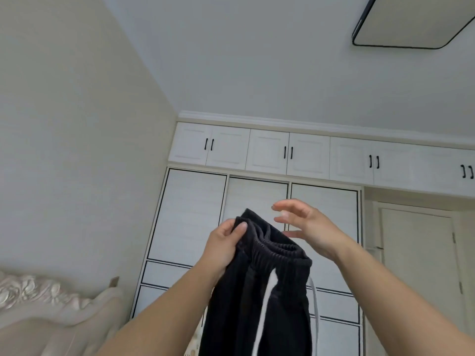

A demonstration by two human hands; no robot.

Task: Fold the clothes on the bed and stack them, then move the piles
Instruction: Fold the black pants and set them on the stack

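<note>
A pair of black ribbed trousers [259, 299] with an elastic waistband and white drawstrings hangs in front of me, held up in the air. My left hand [226, 242] grips the left end of the waistband, thumb on top of the fabric. My right hand [305, 224] hovers just right of and above the waistband, fingers spread and straight, holding nothing. The trouser legs run out of the bottom of the frame. The bed surface and any piles are hidden from this upward-tilted view.
A white wardrobe [257, 201] with upper cabinets and black handles fills the wall ahead. A carved cream headboard [51, 304] sits at the lower left. A door [419, 265] stands at the right. A ceiling light [411, 21] is at the upper right.
</note>
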